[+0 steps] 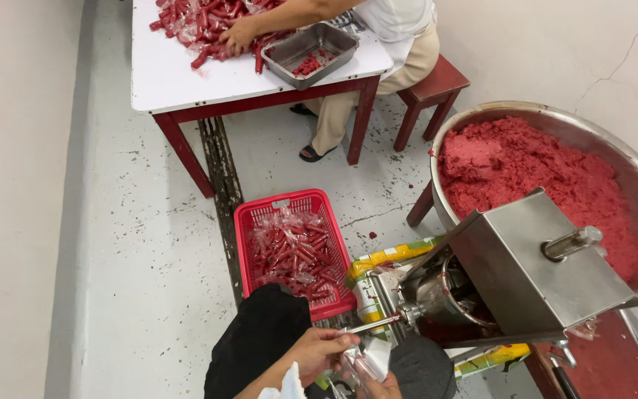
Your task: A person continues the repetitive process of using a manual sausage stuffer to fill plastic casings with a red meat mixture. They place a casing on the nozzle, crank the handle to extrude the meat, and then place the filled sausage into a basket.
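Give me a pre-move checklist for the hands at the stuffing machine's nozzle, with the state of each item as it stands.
1. Left hand at the nozzle: ok, its fingers sit at the thin metal tube's tip.
2. Right hand on the clear casing: ok, it holds the clear film just below the nozzle.
3. Casing threaded onto the nozzle: cannot tell, the hands cover the joint.
4. Meat supply: ok, the big steel bowl holds plenty of red mince.
5. Red basket within reach: ok, it stands on the floor beside the person's knee, partly filled with wrapped pieces.
6. Co-worker's hand: ok, busy at the far table, apart from the machine.
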